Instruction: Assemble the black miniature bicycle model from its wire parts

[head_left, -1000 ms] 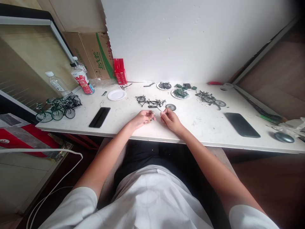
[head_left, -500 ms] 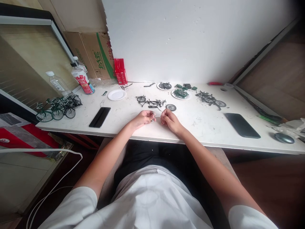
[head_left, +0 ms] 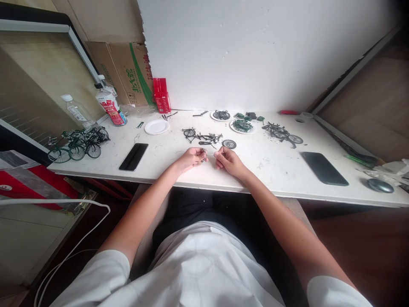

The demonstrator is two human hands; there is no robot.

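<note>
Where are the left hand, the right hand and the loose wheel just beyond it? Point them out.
Left hand (head_left: pixel 191 159): head view, middle of the hand, behind the fingers.
Right hand (head_left: pixel 228 160): head view, middle of the hand.
Loose wheel (head_left: pixel 229 143): head view, spoked middle.

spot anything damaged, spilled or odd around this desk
The white board behind the desk looks damaged: its left edge is ragged and its face pitted. Beyond the right hand, a dark wheel lies flat, apart from the dark bike parts. No spill shows.
</note>
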